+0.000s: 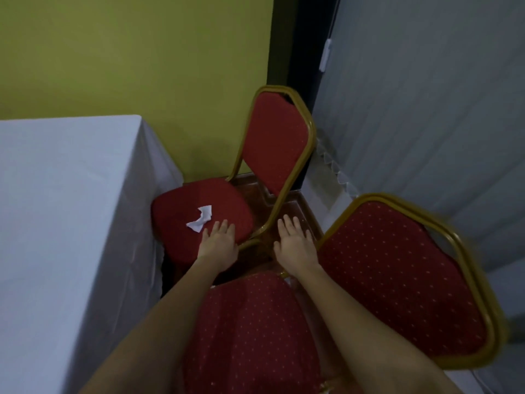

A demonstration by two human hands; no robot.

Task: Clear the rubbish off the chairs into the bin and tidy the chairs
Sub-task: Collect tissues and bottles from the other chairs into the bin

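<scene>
A crumpled white scrap of paper lies on the seat of a red chair with a gold frame, pushed against the table. My left hand hovers flat over that seat's near edge, fingers apart and empty, just right of the paper. My right hand is held out empty with spread fingers over the floor gap between the chairs. A second red chair with a dotted seat stands right below me, its backrest to the right.
A table under a white cloth fills the left side. A yellow-green wall is behind, a grey curtain on the right. Brown floor shows between the chairs. No bin is in view.
</scene>
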